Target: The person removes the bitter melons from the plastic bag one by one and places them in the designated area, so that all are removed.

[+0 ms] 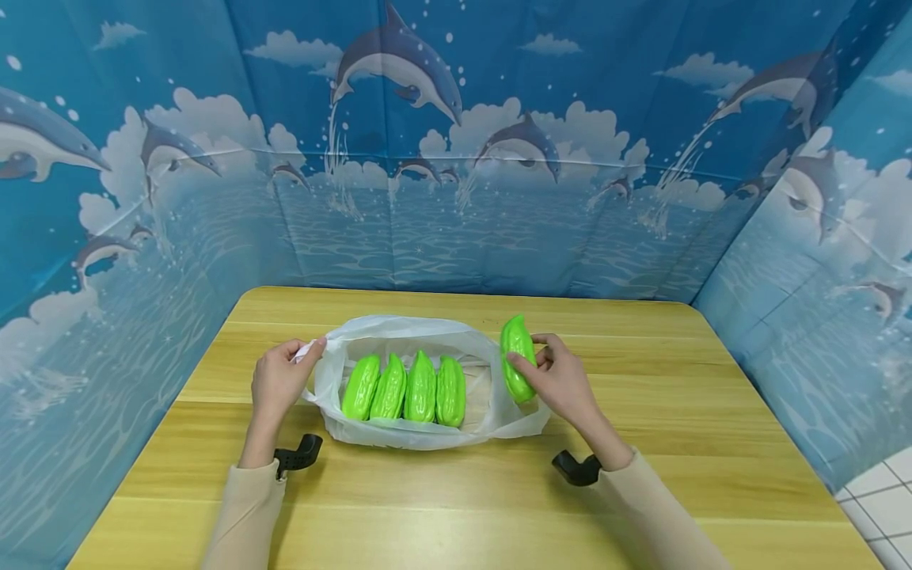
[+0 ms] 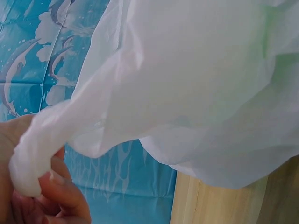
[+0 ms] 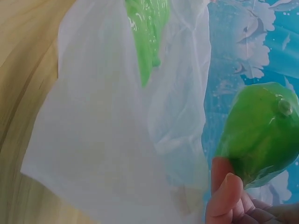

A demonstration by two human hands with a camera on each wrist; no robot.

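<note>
A white plastic bag (image 1: pixel 435 437) sits on the wooden table with its mouth spread wide. Inside it, several glossy green bitter melons (image 1: pixel 420 388) lie side by side, filling the left and middle; bare bag bottom shows at the right. My left hand (image 1: pixel 278 380) grips the bag's left handle; in the left wrist view the twisted handle (image 2: pixel 35 154) runs between thumb and fingers. At the bag's right rim, my right hand (image 1: pixel 566 384) holds another bitter melon (image 1: pixel 517 348) upright between thumb and fingers. In the right wrist view this melon (image 3: pixel 261 133) shows its rounded stem end.
The wooden table (image 1: pixel 442 507) extends on all sides of the bag. A blue curtain (image 1: pixel 427 229) printed with dolphins hangs behind the table and along both sides. Black wrist mounts (image 1: pixel 302 453) stick out by each forearm. White floor tiles (image 1: pixel 883 491) show at the lower right.
</note>
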